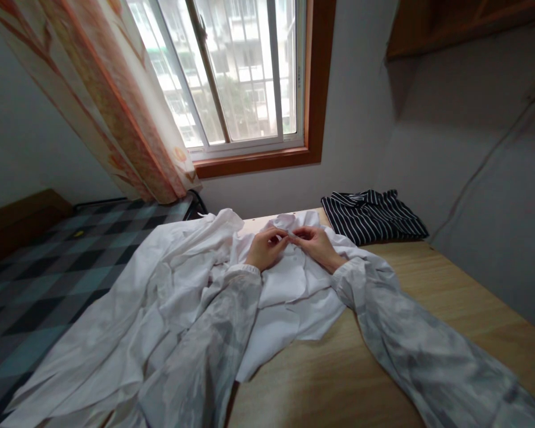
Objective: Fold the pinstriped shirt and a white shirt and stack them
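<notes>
A white shirt (289, 285) lies spread on a light wooden table (428, 297), its collar toward the window. My left hand (265, 246) and my right hand (316, 244) meet just below the collar, each pinching the shirt's front edge near the top button. Both arms wear pale grey patterned sleeves. More white cloth (151, 309) lies in loose folds to the left, hanging over the table's side.
A folded black shirt with white stripes (372, 215) lies at the table's far right corner by the wall. A bed with a dark checked cover (49, 267) stands to the left. A window and a patterned curtain (116, 101) are behind.
</notes>
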`<state>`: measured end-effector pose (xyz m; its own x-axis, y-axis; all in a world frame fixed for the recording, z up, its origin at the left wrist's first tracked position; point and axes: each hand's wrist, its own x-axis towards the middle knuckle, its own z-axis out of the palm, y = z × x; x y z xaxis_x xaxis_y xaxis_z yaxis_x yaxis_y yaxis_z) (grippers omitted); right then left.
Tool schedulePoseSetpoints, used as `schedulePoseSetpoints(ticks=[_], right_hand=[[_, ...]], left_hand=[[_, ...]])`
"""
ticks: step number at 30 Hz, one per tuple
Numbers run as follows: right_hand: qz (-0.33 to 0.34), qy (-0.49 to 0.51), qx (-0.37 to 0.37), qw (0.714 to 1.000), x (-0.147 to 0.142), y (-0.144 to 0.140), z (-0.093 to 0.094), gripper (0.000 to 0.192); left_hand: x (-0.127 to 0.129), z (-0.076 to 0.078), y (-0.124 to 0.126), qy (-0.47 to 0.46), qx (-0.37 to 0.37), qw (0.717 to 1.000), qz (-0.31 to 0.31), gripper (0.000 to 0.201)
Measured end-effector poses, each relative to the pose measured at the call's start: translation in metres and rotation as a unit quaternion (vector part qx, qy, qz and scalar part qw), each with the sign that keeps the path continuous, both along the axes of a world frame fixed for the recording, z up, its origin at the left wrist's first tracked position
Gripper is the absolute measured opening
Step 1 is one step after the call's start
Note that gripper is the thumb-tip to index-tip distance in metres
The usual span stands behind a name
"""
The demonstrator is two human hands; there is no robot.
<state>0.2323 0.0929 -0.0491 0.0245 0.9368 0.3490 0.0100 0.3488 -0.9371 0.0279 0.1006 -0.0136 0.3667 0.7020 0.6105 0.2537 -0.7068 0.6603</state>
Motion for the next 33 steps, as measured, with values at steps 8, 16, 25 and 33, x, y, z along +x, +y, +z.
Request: schedulePoseSetpoints(ticks=[8, 16, 25, 33], right_hand=[[-0.003, 0.012, 0.018, 1.0, -0.003, -0.002, 0.003, 0.04], [0.004, -0.041, 0.075, 0.996, 0.001, -0.009, 0.016, 0.035], [0.015, 0.011, -0.041, 0.999, -0.008, -0.004, 0.015, 0.037], [-0.01, -0.142, 0.048, 0.989, 0.002, -0.018, 0.027, 0.019]], left_hand=[[0.0, -0.001, 0.002, -0.001, -0.04, 0.999, 0.015, 0.02], [0.001, -0.001, 0.0, -0.011, -0.03, 0.999, 0.039, 0.018], [0.0, -0.002, 0.004, -0.015, -0.025, 0.998, 0.047, 0.02], [0.0, -0.008, 0.008, -0.006, -0.044, 0.999, -0.001, 0.023]])
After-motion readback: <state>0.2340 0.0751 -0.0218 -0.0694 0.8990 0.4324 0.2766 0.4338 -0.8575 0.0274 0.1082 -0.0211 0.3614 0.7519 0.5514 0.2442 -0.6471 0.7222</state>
